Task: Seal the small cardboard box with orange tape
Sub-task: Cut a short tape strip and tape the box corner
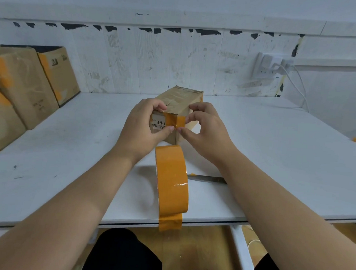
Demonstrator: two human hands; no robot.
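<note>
On the far left we see a stack of larger cardboard boxes, already banded in orange, pushed against the wall. Moving toward the middle of the white table, our left hand curls round the near corner of the small cardboard box, fingers over the top and thumb pressing the strip of orange tape down on the end face. The box sits at the centre of the table, well back from the front edge, turned so that one corner points at us; it is brown, a little scuffed, with a printed label on its left face and what looks like clear tape across the top. Just right of the corner, our right hand pinches the other flap of the strip between thumb and forefinger. We judge the sealing under way: one short piece wraps the near corner, and whether the top seam is covered we cannot tell. Nearer us the tape roll stands on edge, its loose end hanging over the table's front, with a knife blade lying just to its right.
</note>
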